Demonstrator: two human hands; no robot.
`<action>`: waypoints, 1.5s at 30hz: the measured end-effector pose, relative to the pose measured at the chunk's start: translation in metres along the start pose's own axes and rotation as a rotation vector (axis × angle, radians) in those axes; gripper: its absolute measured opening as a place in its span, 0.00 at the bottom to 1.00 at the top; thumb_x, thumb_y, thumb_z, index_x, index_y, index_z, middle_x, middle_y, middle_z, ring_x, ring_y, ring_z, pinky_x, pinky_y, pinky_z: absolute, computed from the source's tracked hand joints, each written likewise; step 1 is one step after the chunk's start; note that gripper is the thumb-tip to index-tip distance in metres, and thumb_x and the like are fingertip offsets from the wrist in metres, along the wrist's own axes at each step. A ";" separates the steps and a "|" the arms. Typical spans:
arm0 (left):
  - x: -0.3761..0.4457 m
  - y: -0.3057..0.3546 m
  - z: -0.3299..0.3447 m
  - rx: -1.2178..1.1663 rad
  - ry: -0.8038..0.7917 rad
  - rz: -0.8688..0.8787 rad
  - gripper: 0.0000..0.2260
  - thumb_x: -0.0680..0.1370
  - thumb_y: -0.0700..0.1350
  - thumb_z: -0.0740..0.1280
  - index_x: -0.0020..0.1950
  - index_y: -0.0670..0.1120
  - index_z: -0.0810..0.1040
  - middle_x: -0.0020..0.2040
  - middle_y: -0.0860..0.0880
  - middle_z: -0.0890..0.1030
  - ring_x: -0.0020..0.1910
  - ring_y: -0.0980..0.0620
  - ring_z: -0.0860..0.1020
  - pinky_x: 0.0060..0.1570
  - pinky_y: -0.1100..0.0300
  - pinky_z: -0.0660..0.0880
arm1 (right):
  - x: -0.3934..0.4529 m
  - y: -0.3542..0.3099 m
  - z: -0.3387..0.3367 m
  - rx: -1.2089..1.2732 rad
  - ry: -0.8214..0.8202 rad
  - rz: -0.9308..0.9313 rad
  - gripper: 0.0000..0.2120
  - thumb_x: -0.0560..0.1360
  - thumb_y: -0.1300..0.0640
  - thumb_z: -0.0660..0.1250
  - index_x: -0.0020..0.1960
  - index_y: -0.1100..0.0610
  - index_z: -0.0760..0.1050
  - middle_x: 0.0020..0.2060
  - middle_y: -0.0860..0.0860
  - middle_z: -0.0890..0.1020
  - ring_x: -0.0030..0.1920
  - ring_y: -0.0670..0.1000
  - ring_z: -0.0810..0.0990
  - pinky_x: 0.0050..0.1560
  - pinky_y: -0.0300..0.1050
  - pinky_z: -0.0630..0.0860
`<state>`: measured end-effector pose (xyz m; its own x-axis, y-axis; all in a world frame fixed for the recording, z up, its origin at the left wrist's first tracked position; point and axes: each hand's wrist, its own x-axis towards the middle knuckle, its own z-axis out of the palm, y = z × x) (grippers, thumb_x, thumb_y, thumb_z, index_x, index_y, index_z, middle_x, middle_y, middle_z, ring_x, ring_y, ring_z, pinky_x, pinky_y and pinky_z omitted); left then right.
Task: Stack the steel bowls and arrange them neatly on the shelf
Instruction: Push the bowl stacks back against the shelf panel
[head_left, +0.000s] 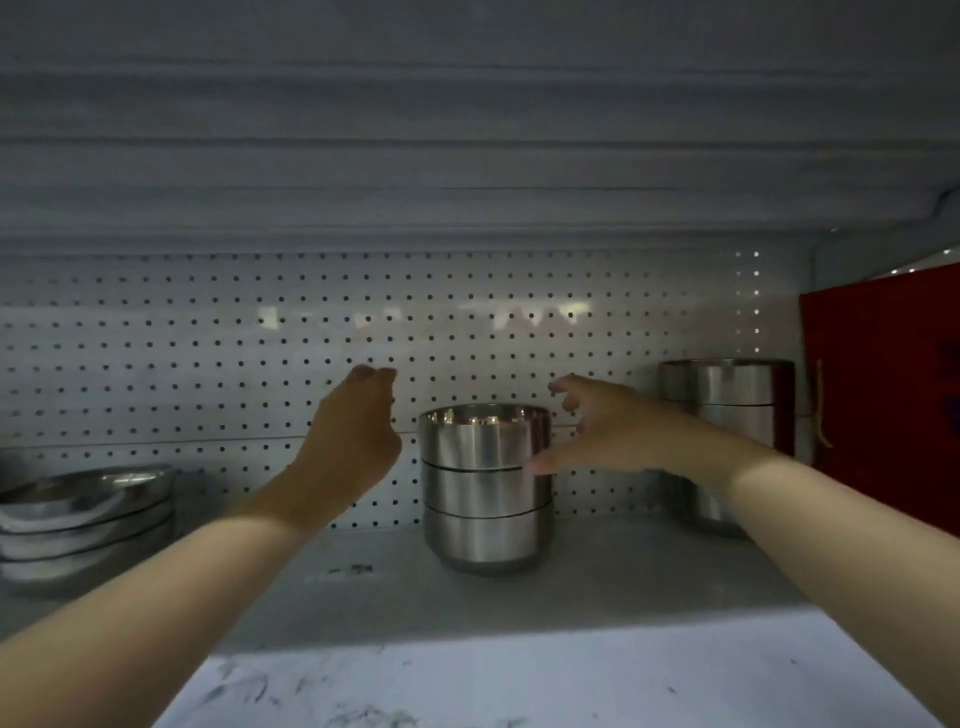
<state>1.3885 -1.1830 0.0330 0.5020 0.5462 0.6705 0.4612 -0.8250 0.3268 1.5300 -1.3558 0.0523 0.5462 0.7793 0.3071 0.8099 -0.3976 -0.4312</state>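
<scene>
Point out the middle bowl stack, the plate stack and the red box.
middle bowl stack (485, 488): head view, side wall of the middle bowl.
plate stack (85, 525): head view, front edge of the stacked rims.
red box (883, 395): head view, its front face.

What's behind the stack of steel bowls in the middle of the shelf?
Behind the stack of steel bowls stands the white pegboard panel. The part directly behind the stack is covered.

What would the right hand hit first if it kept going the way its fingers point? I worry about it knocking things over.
Probably the middle bowl stack: the right hand points left at its upper part, thumb already about at its side. Depth is unclear; it may be touching.
</scene>
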 end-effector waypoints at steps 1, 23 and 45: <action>-0.003 -0.008 0.012 0.023 -0.107 -0.064 0.26 0.76 0.31 0.60 0.73 0.44 0.62 0.72 0.44 0.66 0.69 0.46 0.68 0.66 0.59 0.66 | 0.005 -0.002 0.009 0.081 -0.072 0.041 0.45 0.63 0.41 0.76 0.73 0.49 0.58 0.71 0.48 0.67 0.65 0.50 0.70 0.60 0.42 0.69; -0.044 -0.032 0.087 -0.394 -0.455 -0.163 0.13 0.76 0.37 0.63 0.60 0.45 0.75 0.56 0.47 0.80 0.55 0.50 0.77 0.51 0.65 0.70 | 0.005 0.026 0.083 0.652 0.007 0.104 0.29 0.62 0.55 0.79 0.58 0.45 0.69 0.47 0.39 0.76 0.47 0.39 0.74 0.57 0.44 0.74; -0.015 0.067 0.132 -0.421 -0.464 -0.216 0.12 0.76 0.35 0.63 0.59 0.37 0.74 0.58 0.40 0.78 0.58 0.46 0.76 0.54 0.61 0.72 | 0.002 0.091 0.037 0.661 0.148 0.221 0.33 0.59 0.60 0.81 0.61 0.52 0.73 0.55 0.50 0.81 0.57 0.53 0.78 0.63 0.54 0.74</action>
<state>1.5079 -1.2272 -0.0433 0.7370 0.6336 0.2353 0.3082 -0.6249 0.7173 1.5968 -1.3723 -0.0177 0.7439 0.6220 0.2444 0.4029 -0.1257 -0.9066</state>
